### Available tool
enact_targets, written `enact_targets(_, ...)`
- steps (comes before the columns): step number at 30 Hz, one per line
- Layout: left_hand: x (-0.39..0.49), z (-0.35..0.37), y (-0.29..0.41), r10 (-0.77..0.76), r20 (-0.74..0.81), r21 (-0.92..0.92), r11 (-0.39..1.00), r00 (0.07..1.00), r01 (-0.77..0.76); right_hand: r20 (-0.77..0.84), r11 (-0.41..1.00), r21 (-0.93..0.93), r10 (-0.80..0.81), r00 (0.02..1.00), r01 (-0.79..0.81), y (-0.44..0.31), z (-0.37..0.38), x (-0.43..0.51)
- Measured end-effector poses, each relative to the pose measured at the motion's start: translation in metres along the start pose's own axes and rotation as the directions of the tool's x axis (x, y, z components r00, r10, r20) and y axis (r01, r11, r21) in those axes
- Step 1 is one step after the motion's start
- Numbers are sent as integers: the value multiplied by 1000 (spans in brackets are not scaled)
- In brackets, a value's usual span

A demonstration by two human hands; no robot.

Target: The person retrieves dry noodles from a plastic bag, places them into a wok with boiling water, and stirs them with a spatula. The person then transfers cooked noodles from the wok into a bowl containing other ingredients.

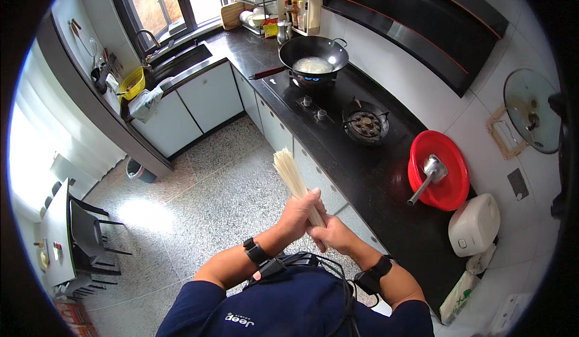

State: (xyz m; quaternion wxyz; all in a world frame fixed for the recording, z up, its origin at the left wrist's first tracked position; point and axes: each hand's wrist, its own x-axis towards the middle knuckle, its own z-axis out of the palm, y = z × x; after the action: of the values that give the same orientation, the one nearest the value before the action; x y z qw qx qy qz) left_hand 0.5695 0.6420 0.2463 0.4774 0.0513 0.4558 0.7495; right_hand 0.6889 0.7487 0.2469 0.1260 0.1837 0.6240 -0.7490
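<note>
A bundle of dry noodle sticks (290, 170) is held in front of my body, its loose ends fanning a little at the top. My left hand (298, 212) wraps around the middle of the bundle. Lower down, my right hand (332, 234) grips its bottom end, close beside the left. Ahead on the gas hob, a black wok (337, 67) sits over a lit blue flame with pale, cloudy liquid (313, 65) in it. Both hands are well apart from the wok, near the counter's front edge.
An unlit burner (365, 124) is nearer than the wok. A red basin (441, 147) holding a metal ladle (433, 170) stands on the black counter (362, 178), beside a white rice cooker (475, 224). The wok's wooden handle (268, 73) juts past the counter edge. Overhead is a range hood (407, 24).
</note>
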Motion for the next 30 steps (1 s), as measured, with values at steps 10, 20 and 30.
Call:
enact_targets(10,12,-110,104,165,-93,-78,982,982,-173,193,1000,-6,-16,981,18,-76,77,131)
enact_targets(20,72,-176,169,343,-14,-116,933,939,-342,392,999,9,-34,919,34,-134,47,259)
enact_targets(30,108,-382,205,221,-643,19,962,733,-273,-33,970,16,-243,969,244,-281,-147,416)
